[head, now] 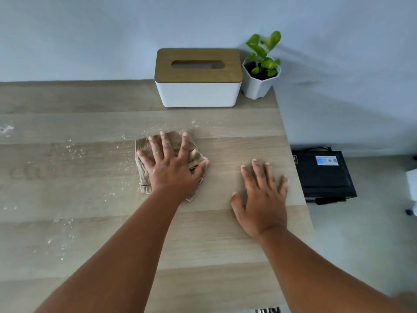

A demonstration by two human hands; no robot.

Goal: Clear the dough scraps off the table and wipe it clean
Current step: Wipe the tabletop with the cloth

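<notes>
On table (90, 199), both hands flat, left (172, 164) pressing cloth (144, 168).

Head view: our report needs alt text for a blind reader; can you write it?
The left hand presses a tan cloth flat on a floury wooden table, the right hand resting flat beside it. A tissue box and potted plant stand by the wall.
</notes>
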